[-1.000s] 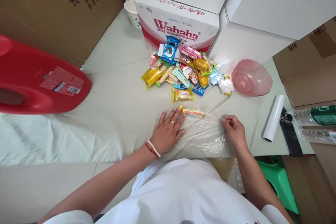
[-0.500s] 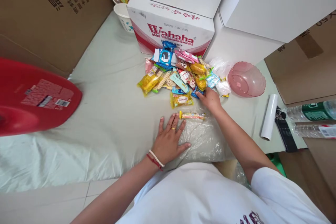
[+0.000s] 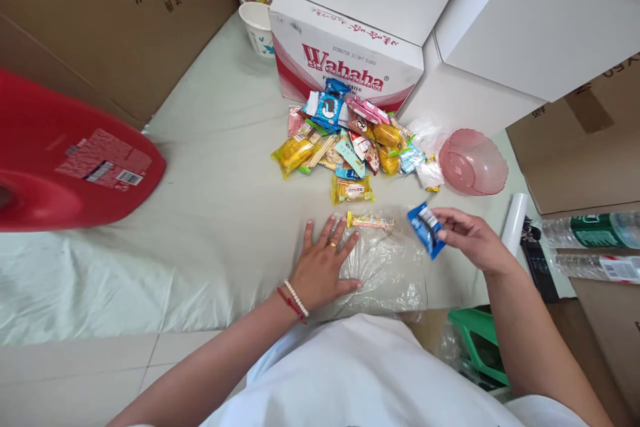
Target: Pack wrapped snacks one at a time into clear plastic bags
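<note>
Between the fingertips and thumb of my right hand [image 3: 470,239] is a small blue snack packet [image 3: 426,229], held above the cloth at the right. My left hand [image 3: 324,268] lies flat with fingers spread, on the left edge of a clear plastic bag [image 3: 387,273]. A thin yellow wrapped stick [image 3: 371,221] lies at the top of that bag, just beyond my left fingertips. Farther off sits a yellow snack packet [image 3: 353,189]. Behind it is a heap of mixed wrapped snacks [image 3: 350,140], piled against the Wahaha box [image 3: 345,47].
A pink ribbed bowl [image 3: 474,163] stands right of the heap. Beyond my right hand are a white roll [image 3: 514,223] and plastic bottles [image 3: 595,230]. A large red container [image 3: 75,160] is at the left. A paper cup [image 3: 257,30] stands beside the Wahaha box.
My right hand has lifted the blue packet from the heap's front edge and brought it right and nearer to me. My left hand stays flat in place. The view has shifted slightly.
</note>
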Demonstrator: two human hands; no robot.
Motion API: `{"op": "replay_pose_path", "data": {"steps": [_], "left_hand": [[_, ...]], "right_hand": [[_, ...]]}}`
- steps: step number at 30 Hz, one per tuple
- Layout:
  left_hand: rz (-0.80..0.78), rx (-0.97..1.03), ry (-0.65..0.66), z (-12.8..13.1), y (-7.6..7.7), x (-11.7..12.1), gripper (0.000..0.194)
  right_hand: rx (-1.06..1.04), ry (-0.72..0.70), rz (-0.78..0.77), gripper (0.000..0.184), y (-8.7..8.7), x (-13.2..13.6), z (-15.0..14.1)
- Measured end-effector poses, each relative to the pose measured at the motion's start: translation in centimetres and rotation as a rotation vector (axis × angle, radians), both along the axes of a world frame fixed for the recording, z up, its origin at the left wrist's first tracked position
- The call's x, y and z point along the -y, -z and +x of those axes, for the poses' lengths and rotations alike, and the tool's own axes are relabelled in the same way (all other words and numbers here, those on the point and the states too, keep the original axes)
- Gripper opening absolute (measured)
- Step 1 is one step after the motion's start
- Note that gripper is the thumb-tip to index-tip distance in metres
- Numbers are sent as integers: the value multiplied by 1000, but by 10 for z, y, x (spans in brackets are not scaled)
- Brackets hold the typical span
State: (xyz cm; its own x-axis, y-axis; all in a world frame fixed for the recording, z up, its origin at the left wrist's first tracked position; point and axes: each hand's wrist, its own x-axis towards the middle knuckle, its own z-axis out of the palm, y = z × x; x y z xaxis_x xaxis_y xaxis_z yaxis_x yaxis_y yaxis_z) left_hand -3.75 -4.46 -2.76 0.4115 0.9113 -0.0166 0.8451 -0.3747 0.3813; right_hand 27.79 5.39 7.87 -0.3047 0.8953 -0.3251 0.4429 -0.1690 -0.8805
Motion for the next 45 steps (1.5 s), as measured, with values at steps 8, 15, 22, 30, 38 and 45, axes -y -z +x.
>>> {"op": "replay_pose_path", "data": {"steps": [8,15,22,30,38,45], "left_hand": [[-32,-54,1,1,0,1,108],[11,-74,-37,1,2,13,103],[33,-50,-34,-2,6,15,106],[16,-13,29,-11,5,12,106],[39,-24,225,-42,8,-3,93],[49,-49,118,-42,8,1,108]], "right_hand": [[372,-647,334,29,23,-5,-66],[601,-571,752,35,33,-69,-159],[581,-672,669,30,53,-80,-156],[744,-313,947,33,-2,-147,-167],[803,-446,1065,42,21,-189,-271],[668,-348,970,28,0,-163,-251]]}}
